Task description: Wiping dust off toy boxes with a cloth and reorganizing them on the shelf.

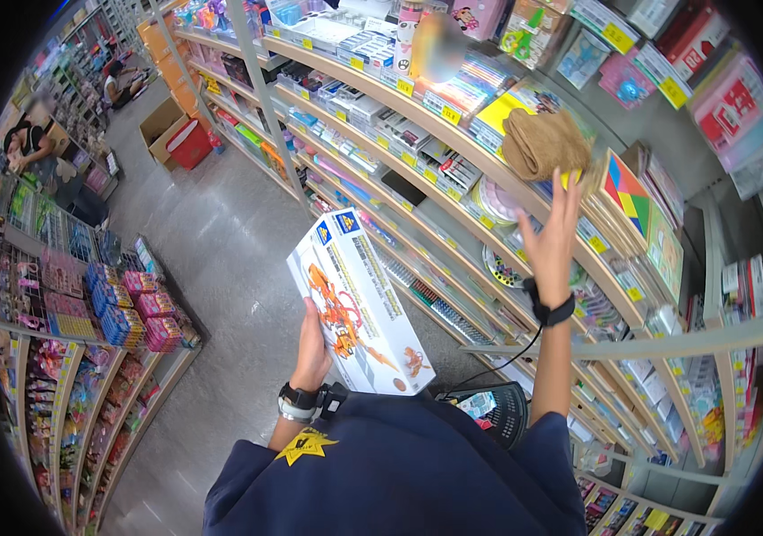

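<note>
A white toy box with an orange model figure printed on it is held by my left hand, gripping its left side at waist height. My right hand reaches toward the upper shelf with its fingers spread, just below a folded brown cloth. Whether the fingertips touch the cloth cannot be told. The cloth lies on the shelf at flat yellow-covered goods. Beside it, a stack with a multicoloured geometric pattern stands on the same shelf.
Shelf edges with yellow price tags curve along the right. A black basket is by my right side. Display racks stand at the left. Beyond the aisle floor are a cardboard box, a red bin and two people.
</note>
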A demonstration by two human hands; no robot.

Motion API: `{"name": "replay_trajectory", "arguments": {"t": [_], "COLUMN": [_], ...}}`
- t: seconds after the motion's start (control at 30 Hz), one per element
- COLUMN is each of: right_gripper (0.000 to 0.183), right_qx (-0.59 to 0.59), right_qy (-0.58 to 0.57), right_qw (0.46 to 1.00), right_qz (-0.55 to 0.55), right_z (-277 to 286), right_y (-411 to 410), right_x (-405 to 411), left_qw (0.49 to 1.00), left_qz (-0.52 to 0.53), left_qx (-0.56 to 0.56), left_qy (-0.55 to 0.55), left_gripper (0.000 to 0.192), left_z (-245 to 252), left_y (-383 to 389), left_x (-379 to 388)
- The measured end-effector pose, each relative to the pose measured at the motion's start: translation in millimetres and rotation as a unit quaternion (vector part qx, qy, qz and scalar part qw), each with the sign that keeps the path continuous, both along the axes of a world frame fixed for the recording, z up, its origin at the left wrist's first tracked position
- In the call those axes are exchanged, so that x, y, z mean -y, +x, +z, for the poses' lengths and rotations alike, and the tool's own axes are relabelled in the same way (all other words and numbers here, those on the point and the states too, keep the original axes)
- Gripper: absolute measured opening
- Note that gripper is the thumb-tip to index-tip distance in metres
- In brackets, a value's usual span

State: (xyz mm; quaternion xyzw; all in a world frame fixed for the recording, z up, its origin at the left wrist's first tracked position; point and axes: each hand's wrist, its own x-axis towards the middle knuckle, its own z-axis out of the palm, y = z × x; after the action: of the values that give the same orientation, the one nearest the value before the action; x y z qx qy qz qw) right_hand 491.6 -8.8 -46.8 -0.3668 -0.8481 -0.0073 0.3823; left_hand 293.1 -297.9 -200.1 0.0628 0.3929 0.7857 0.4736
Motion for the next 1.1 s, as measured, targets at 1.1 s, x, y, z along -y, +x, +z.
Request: {"name": "replay_trajectory", "arguments": {"t": [1.1], "right_gripper": [0.043], "right_qx": [-0.258], "right_qy": [-0.142], "right_qw": [0.956], "right_qz": [0.018], "right_z": [19.8], "right_y": [-92.9], "right_x": [-107.4], "left_qw": [0.987], "left_qz": [-0.035], "left_qx": [0.154], "left_qy": [-0.029], "left_gripper": [0.069], "left_z": [7.7], "left_y": [-68.4], "left_x": [-179.0]}}
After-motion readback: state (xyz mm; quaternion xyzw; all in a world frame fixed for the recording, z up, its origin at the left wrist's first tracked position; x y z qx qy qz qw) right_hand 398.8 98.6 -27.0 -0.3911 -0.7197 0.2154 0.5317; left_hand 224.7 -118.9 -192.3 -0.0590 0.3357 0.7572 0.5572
